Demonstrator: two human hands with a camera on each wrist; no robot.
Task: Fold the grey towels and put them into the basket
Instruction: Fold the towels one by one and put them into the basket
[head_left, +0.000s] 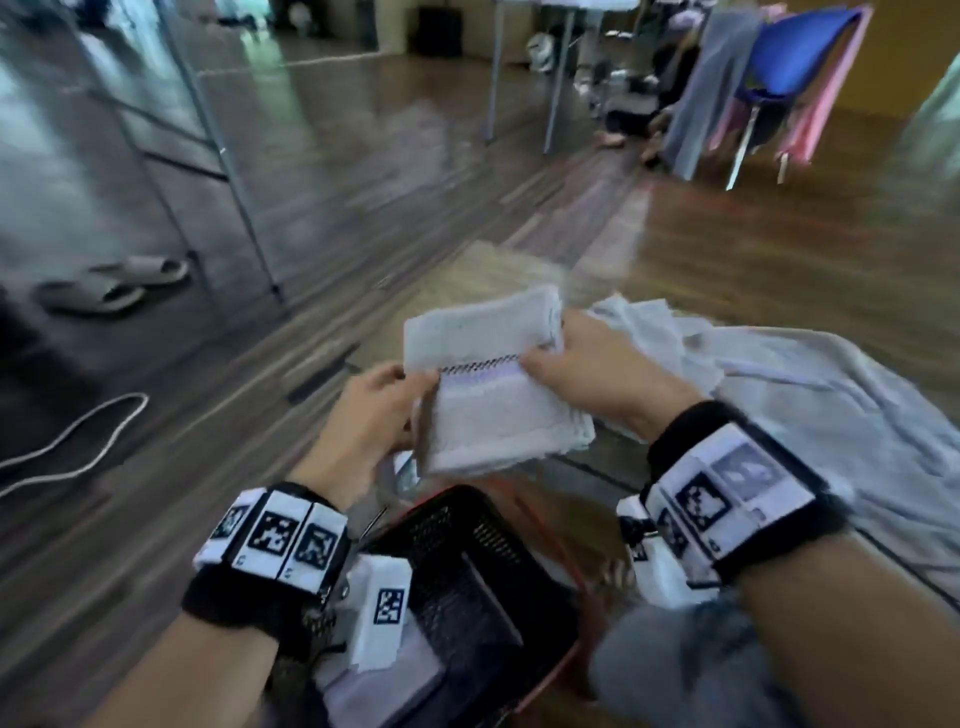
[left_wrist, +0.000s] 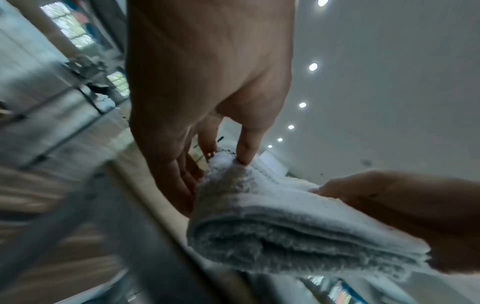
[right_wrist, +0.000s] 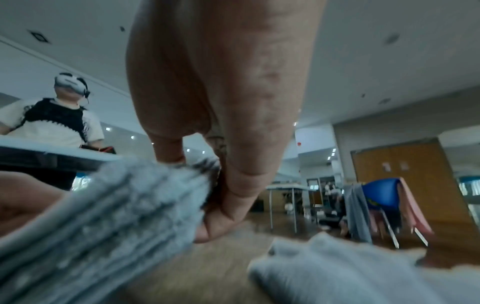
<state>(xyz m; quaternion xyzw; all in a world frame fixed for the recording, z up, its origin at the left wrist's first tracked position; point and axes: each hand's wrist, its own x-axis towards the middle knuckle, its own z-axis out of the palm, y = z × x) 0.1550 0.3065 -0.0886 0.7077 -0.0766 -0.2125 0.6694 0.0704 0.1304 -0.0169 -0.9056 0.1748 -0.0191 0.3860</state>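
A folded grey towel (head_left: 493, 384) with a stitched stripe hangs in the air between both hands, above and just beyond the black mesh basket (head_left: 467, 566). My left hand (head_left: 384, 410) pinches its left edge, thumb on top. My right hand (head_left: 571, 364) pinches its right edge. In the left wrist view the towel (left_wrist: 272, 222) shows several stacked layers, with my left fingers (left_wrist: 246, 148) on its corner. The right wrist view shows my right thumb (right_wrist: 233, 205) clamping the towel's layered edge (right_wrist: 116, 216). More grey towels (head_left: 779, 395) lie unfolded in a heap to the right.
Wooden floor all around. A pair of slippers (head_left: 109, 286) and metal rack legs (head_left: 234, 182) stand to the left, with a white cable (head_left: 78, 441) below them. A blue chair draped with cloths (head_left: 769, 88) is far right. Another person (right_wrist: 57, 117) stands behind a table.
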